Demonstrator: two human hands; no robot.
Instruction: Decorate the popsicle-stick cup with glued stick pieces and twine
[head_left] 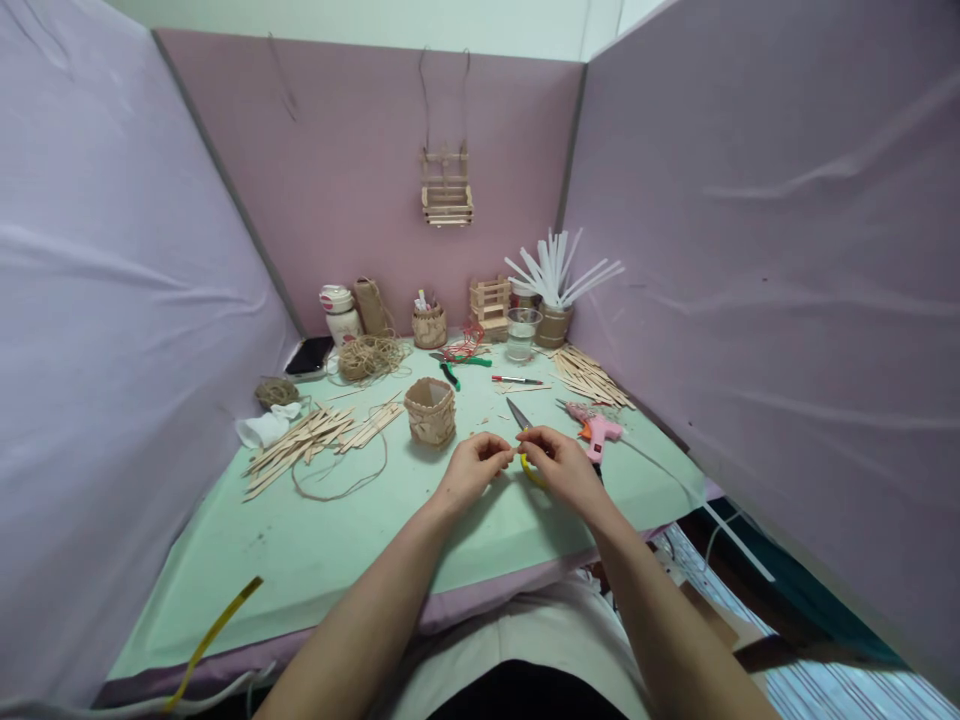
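Note:
My left hand [478, 466] and my right hand [556, 462] meet fingertip to fingertip above the front of the table. Both are pinched closed, and whatever is between the fingers is too small to make out. Under my right hand lies a pair of scissors [519, 414] with yellow handles, partly hidden, blades pointing away. A small woven basket [430, 412] of tan strips stands upright just beyond my left hand. To the right of my right hand rests a pink glue gun [601, 433], with a white glue stick [697, 510] trailing from its back over the table edge.
Wooden sticks lie in piles at left [300, 445] and right [589, 378]. A twine ball [369, 358], green-handled pliers [450, 372], a pen [517, 380] and a glass of water [523, 335] stand or lie farther back. A yellow tape strip [217, 635] sticks up at the front left edge.

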